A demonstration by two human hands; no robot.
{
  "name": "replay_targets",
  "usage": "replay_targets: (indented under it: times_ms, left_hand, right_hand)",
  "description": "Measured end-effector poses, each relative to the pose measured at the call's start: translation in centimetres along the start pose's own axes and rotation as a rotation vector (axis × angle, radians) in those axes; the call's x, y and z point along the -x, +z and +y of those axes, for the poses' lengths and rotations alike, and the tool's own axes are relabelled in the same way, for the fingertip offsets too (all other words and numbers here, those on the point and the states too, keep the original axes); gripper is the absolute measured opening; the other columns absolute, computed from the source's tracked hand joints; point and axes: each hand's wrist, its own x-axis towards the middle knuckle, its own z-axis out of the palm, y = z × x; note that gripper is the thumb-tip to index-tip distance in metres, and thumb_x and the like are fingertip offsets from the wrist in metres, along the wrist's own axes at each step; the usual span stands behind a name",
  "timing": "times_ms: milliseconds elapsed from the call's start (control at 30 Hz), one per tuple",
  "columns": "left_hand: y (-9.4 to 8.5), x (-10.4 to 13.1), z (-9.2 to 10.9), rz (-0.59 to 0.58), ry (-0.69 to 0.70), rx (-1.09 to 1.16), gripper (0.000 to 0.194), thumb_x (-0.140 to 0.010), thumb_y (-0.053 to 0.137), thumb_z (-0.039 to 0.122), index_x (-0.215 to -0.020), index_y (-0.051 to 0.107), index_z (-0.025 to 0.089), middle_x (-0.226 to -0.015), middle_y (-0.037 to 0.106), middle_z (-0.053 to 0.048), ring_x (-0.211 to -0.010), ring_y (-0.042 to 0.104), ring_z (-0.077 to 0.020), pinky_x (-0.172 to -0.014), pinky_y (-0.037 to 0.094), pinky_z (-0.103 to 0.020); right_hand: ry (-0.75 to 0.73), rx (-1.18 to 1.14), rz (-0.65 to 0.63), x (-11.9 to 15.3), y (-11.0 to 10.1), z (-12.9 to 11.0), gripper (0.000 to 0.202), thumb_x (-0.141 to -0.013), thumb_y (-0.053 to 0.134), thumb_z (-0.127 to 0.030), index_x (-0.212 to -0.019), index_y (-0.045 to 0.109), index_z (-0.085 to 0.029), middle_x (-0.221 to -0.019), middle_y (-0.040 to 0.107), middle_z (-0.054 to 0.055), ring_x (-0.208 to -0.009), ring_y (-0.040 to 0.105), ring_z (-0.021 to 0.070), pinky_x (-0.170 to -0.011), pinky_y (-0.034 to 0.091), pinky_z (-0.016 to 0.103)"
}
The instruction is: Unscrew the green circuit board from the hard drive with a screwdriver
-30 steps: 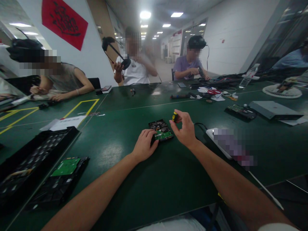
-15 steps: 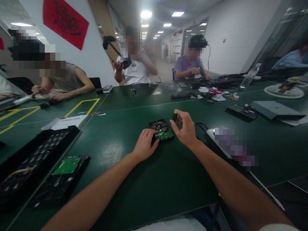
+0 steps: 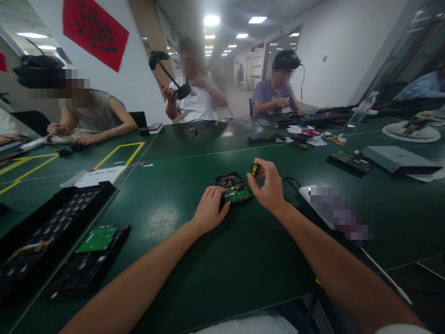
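To the left of both hands, a long black open-topped tray [image 3: 62, 227] lies beside a flat black hard drive with a green circuit board [image 3: 92, 255] on the green surface [image 3: 215, 273]. The left hand [image 3: 210, 208] rests at the left side of a second black-and-green hard drive [image 3: 238, 194], fingers close together and thumb apart; whether it grips is unclear. That drive lies flat between the hands, its green board in place; whether any screws are out cannot be told. The right hand [image 3: 270, 188] pinches a small yellow-and-black handle [image 3: 255, 169] between thumb and fingertips, its lower end too indistinct to show contact.
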Motion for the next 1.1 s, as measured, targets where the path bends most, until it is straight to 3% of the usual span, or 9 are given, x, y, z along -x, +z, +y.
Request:
replay_targets:
  times_ms: [133,367,567,767,967,1100]
  left_hand:
    - [0.00,0.02,-0.04,-0.007,0.002,-0.001,0.036,-0.098,0.060,0.031,-0.132,0.054,0.021,-0.129,0.062,-0.014,-0.127,0.054,-0.0320,-0.110,0.049,-0.055]
    - [0.09,0.09,-0.30,-0.010,0.010,0.009,0.037,-0.099,0.060,0.032,-0.134,0.054,0.022,-0.131,0.062,-0.014,-0.128,0.054,-0.0327,-0.111,0.048,-0.058]
    - [-0.03,0.03,-0.24,-0.020,0.024,0.022,0.036,-0.099,0.059,0.030,-0.134,0.055,0.022,-0.130,0.063,-0.014,-0.128,0.053,-0.0325,-0.111,0.048,-0.058]
    - [-0.09,-0.01,-0.35,-0.014,0.022,0.035,0.034,-0.099,0.059,0.030,-0.131,0.056,0.022,-0.128,0.063,-0.013,-0.128,0.054,-0.0317,-0.111,0.048,-0.056]
    - [-0.18,-0.05,-0.16,-0.014,0.023,0.031,0.033,-0.099,0.060,0.029,-0.130,0.056,0.022,-0.128,0.063,-0.013,-0.128,0.054,-0.0322,-0.111,0.048,-0.057]
    - [-0.15,-0.01,-0.09,-0.011,0.022,0.031,0.034,-0.098,0.061,0.029,-0.130,0.056,0.022,-0.127,0.064,-0.013,-0.127,0.054,-0.0323,-0.110,0.048,-0.056]
  right_hand:
    - [-0.007,-0.003,-0.012,-0.06,-0.05,-0.08,0.052,-0.099,0.059,-0.026,-0.149,0.044,-0.028,-0.126,0.063,0.011,-0.091,0.067,0.0230,-0.083,0.063,0.046]
    - [-0.009,0.012,0.020,-0.07,0.03,0.04,0.051,-0.096,0.066,-0.030,-0.144,0.047,-0.030,-0.119,0.060,0.009,-0.086,0.064,0.0215,-0.074,0.063,0.043]
    - [-0.014,-0.023,-0.009,-0.02,0.06,0.23,0.053,-0.098,0.056,-0.024,-0.149,0.043,-0.029,-0.131,0.059,0.013,-0.101,0.066,0.0255,-0.084,0.064,0.047]
    - [-0.005,0.015,0.028,-0.06,-0.06,0.03,0.053,-0.096,0.065,-0.029,-0.145,0.046,-0.028,-0.126,0.058,0.012,-0.092,0.064,0.0234,-0.075,0.063,0.044]
    - [-0.004,-0.028,-0.013,-0.03,-0.12,-0.08,0.053,-0.099,0.057,-0.023,-0.149,0.044,-0.029,-0.133,0.056,0.013,-0.102,0.064,0.0244,-0.084,0.064,0.045]
    - [-0.005,-0.015,0.003,0.02,0.00,0.12,0.053,-0.097,0.064,-0.026,-0.146,0.046,-0.028,-0.128,0.056,0.011,-0.095,0.063,0.0222,-0.080,0.064,0.043]
